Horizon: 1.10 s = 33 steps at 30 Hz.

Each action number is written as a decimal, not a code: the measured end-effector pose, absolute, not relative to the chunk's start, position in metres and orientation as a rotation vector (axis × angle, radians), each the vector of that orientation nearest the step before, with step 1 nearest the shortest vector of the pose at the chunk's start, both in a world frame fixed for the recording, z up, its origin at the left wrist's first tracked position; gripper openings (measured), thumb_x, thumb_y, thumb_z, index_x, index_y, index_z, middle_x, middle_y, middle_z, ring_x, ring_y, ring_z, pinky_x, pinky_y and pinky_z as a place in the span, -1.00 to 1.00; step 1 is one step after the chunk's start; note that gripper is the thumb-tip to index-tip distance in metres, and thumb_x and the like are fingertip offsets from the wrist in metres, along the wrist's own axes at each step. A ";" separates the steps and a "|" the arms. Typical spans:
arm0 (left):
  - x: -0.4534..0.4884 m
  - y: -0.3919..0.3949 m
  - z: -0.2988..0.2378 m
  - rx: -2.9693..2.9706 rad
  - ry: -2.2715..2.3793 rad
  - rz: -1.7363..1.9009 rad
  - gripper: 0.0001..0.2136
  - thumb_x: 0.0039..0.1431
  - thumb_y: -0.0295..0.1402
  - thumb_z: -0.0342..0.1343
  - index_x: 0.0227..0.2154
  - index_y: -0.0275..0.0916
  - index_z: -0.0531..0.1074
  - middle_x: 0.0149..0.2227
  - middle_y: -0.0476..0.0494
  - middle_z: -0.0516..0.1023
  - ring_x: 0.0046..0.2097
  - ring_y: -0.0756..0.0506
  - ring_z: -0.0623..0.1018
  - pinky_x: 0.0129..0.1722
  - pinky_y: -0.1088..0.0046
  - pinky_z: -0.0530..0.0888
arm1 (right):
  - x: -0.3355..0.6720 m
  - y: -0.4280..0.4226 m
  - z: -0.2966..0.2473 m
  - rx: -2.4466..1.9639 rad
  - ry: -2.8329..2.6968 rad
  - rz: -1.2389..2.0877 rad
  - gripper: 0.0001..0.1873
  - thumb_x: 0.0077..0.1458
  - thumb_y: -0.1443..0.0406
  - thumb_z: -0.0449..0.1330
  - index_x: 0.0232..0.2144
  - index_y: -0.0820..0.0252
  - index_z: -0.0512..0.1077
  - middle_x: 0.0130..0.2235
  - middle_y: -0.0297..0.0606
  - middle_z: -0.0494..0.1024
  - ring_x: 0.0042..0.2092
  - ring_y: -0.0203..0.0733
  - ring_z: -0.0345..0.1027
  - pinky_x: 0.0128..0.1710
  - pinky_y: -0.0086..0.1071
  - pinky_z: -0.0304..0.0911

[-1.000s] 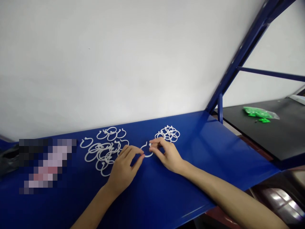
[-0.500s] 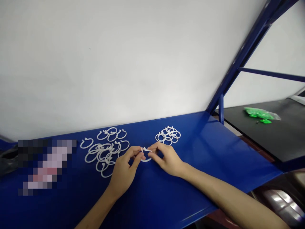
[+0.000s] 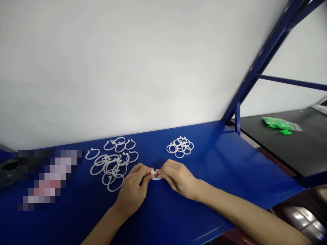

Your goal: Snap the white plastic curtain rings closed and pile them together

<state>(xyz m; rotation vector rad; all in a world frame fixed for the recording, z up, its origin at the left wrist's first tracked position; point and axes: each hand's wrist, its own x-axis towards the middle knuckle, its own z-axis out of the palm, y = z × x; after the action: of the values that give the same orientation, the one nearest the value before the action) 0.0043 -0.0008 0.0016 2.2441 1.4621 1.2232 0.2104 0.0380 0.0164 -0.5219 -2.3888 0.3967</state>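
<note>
Between my two hands is a white plastic ring (image 3: 156, 178), pinched at its ends just above the blue tabletop. My left hand (image 3: 134, 187) grips it from the left with thumb and forefinger. From the right, my right hand (image 3: 178, 178) pinches the other side, its fingertips almost meeting those of the left. Fingers hide most of the ring, so I cannot tell whether its ends are joined. Left of my hands lies a loose spread of open white rings (image 3: 112, 166). A smaller cluster of white rings (image 3: 180, 147), which look closed, sits beyond my right hand.
The blue table (image 3: 219, 163) meets a white wall behind. A blue metal frame (image 3: 237, 117) rises at its back right corner. Further right, a black table (image 3: 276, 146) carries a clear bag of green pieces (image 3: 279, 123). A blurred-out patch (image 3: 53, 180) covers something at the left.
My hands have come closer together and moved slightly nearer to me, squeezing the ring's ends toward each other. Both groups of rings on the table stay as they were.
</note>
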 end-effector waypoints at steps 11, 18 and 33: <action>-0.003 0.009 0.005 2.472 1.583 1.043 -0.83 0.35 -0.29 0.00 -0.24 -0.14 0.49 -0.29 -0.06 0.60 -0.20 -0.11 0.56 -0.15 0.31 0.50 | 0.205 0.051 0.013 -0.675 -2.390 0.252 -0.76 0.40 0.28 -0.01 -0.19 0.20 0.44 -0.30 -0.18 0.54 -0.28 -0.17 0.36 -0.25 -0.33 0.32; -0.043 0.033 -0.004 2.658 2.142 0.814 -0.75 0.27 -0.21 0.07 -0.19 -0.24 0.55 -0.09 -0.32 0.57 -0.03 -0.37 0.46 -0.10 0.02 0.44 | 0.236 0.098 0.014 -1.190 -2.007 0.221 -0.87 0.30 0.31 0.14 -0.22 0.15 0.51 -0.23 -0.20 0.54 -0.15 -0.11 0.40 -0.11 -0.24 0.32; -0.023 0.021 0.010 2.660 1.664 1.169 -0.86 0.32 -0.32 0.06 -0.22 -0.10 0.54 -0.23 -0.10 0.53 -0.14 -0.14 0.47 -0.08 0.27 0.46 | 0.242 0.103 0.018 -1.144 -1.965 0.101 -0.87 0.29 0.30 0.15 -0.16 0.14 0.50 -0.16 -0.15 0.57 -0.10 0.00 0.33 -0.03 -0.06 0.30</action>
<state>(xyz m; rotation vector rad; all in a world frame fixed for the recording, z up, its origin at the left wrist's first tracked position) -0.0229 0.0210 0.0102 2.6603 1.6639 1.1690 0.2422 0.1035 0.0182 -1.1442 -1.9645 0.1012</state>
